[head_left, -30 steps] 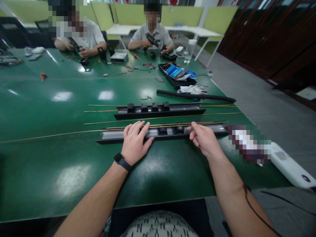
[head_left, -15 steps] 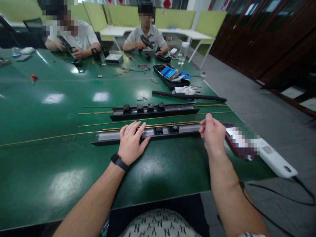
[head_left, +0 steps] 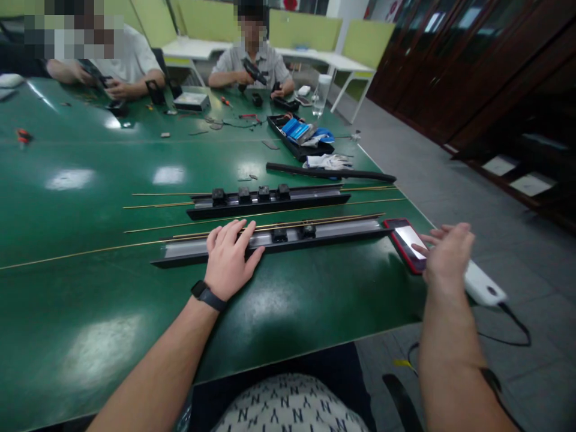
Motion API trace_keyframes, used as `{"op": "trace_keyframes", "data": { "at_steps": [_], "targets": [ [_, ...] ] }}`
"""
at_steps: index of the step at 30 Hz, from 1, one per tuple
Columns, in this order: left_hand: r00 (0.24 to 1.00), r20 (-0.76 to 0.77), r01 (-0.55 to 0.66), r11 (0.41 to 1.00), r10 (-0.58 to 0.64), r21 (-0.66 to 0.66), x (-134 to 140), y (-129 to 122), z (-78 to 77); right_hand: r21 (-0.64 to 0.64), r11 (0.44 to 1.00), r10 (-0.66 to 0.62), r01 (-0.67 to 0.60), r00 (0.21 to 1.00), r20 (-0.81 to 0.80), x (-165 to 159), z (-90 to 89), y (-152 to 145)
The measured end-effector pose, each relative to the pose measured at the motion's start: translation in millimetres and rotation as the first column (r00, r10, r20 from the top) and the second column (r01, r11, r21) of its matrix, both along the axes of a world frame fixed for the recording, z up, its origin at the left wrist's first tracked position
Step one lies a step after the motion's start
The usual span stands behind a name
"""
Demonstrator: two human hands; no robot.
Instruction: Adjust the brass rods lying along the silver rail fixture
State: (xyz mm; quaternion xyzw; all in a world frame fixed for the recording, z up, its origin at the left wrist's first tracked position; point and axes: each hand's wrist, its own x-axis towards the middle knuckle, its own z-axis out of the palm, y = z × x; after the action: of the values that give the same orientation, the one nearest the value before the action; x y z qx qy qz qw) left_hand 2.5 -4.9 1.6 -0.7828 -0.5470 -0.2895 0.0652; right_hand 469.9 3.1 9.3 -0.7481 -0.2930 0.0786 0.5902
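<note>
My left hand (head_left: 231, 255), fingers stretched out, rests across the nearer black rail (head_left: 342, 235) and the thin brass rods (head_left: 351, 218) along it. Two small black blocks, one black block (head_left: 279, 234) and another (head_left: 308, 230), sit in the rail's silvery channel, right of that hand. My right hand (head_left: 450, 255) is open over the table's right edge, fingers extended beside a red-edged phone (head_left: 402, 240). Whether the fingertips touch the phone I cannot tell. Partly hidden behind my right hand lies a white oblong device (head_left: 483, 285) with a black cable.
Farther back lies a second black rail (head_left: 270, 207) with several black blocks, then a black tube (head_left: 333, 174), white gloves (head_left: 328, 161) and a black tray (head_left: 279, 133). Across the green table (head_left: 112, 156) two people handle tools. A clear bottle (head_left: 321, 96) stands near the right edge.
My right hand has left the right end of the near rail, moved right to the phone and opened its fingers. My left hand stays on the rail. The view has shifted slightly right.
</note>
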Motion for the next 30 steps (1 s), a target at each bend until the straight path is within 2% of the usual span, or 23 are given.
{"op": "trace_keyframes", "data": {
  "at_steps": [4,10,22,27,30],
  "targets": [
    [1.000,0.000,0.001,1.000,-0.001,-0.002,0.0,-0.2,-0.1,-0.011,0.999,0.044,-0.044,0.999,0.020,7.6,-6.7,-3.4],
    [1.000,0.005,0.005,1.000,-0.005,-0.006,-0.8,0.0,-0.2,-0.080,0.996,0.052,-0.045,0.996,0.075,6.6,-13.1,-7.2],
    [1.000,0.027,0.008,1.000,-0.008,-0.009,-1.0,0.5,-0.5,-0.071,0.994,0.082,-0.079,0.995,0.048,6.6,-6.2,-7.2],
    [1.000,0.006,0.000,1.000,0.000,-0.009,-0.4,0.5,0.3,-0.118,0.985,0.132,-0.124,0.989,0.066,0.8,-5.3,-9.0],
    [1.000,-0.006,-0.001,1.000,0.000,-0.004,-0.5,0.3,0.6,-0.093,0.990,0.117,-0.110,0.990,0.075,-1.3,-5.0,-9.0]
  ]
}}
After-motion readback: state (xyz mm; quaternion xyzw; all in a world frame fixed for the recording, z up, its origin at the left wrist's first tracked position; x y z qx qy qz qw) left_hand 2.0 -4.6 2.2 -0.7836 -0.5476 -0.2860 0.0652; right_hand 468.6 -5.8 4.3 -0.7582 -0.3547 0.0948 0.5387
